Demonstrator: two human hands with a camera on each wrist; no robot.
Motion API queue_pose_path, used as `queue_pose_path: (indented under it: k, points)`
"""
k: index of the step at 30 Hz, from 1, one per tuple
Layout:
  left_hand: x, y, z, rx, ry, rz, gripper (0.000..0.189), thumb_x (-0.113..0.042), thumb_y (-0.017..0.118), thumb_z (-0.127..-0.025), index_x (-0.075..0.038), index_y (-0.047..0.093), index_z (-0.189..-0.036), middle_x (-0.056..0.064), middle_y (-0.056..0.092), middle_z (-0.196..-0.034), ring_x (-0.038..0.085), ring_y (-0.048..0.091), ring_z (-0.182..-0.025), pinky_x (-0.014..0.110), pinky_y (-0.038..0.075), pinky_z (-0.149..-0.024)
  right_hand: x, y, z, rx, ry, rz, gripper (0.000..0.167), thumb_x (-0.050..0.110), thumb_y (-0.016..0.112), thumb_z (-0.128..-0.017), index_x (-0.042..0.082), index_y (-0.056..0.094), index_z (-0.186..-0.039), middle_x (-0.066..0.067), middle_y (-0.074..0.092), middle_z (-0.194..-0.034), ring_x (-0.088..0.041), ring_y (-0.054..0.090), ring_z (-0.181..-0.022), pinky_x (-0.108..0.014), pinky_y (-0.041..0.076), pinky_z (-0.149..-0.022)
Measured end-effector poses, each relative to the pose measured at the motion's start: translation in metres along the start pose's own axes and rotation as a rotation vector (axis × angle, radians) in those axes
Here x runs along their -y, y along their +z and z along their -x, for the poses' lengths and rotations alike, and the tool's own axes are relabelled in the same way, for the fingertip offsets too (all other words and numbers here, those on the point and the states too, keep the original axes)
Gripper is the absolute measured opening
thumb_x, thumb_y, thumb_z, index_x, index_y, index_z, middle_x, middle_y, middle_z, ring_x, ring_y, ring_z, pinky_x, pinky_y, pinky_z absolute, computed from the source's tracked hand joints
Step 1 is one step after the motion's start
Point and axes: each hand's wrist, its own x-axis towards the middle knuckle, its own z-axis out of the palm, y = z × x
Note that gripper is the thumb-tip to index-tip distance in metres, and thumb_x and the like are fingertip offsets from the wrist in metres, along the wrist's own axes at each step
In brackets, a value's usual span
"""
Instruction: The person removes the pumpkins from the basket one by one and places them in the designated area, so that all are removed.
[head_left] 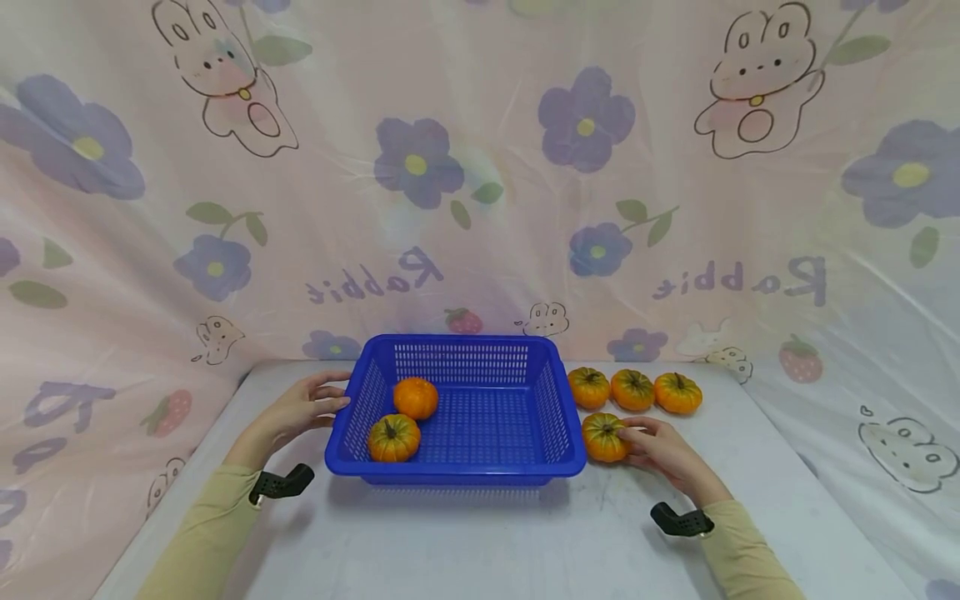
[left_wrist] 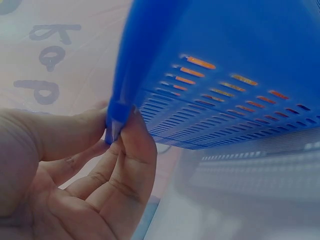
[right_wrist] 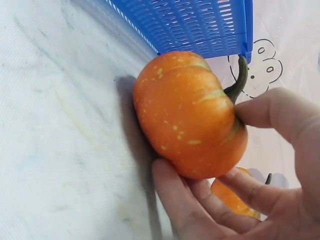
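Observation:
My left hand (head_left: 296,410) is at the left side of a blue plastic basket (head_left: 457,469); in the left wrist view its thumb and fingers pinch the basket's rim (left_wrist: 131,65). Two small pumpkins lie inside the basket's left half: an orange one (head_left: 416,399) behind and a yellow-green striped one (head_left: 393,439) in front. Just right of the basket, my right hand (head_left: 663,452) grips another small pumpkin (head_left: 602,437). The right wrist view shows the thumb by the dark stem and the fingers around the lower side of this orange pumpkin (right_wrist: 185,115).
Three more small pumpkins stand in a row behind the right hand: a left one (head_left: 588,388), a middle one (head_left: 632,390) and a right one (head_left: 678,393). All rest on a white table (head_left: 480,550). A printed rabbit-and-flower curtain (head_left: 487,250) hangs behind the table.

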Motion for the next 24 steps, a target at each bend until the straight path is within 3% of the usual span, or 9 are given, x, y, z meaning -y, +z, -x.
queue_pose_path:
  k: [24]
  points:
    - [-0.0008, 0.0006, -0.0001, 0.015, 0.019, 0.001, 0.061, -0.014, 0.06, -0.095, 0.006, 0.029, -0.144, 0.023, 0.056, -0.114, 0.023, 0.063, -0.09, 0.036, 0.055, -0.08, 0.0021, -0.0047, 0.0046, -0.028, -0.011, -0.029, 0.053, 0.023, 0.058, -0.096, -0.012, 0.041, -0.133, -0.03, 0.048, -0.127, -0.028, 0.063, -0.096, -0.042, 0.054, -0.084]
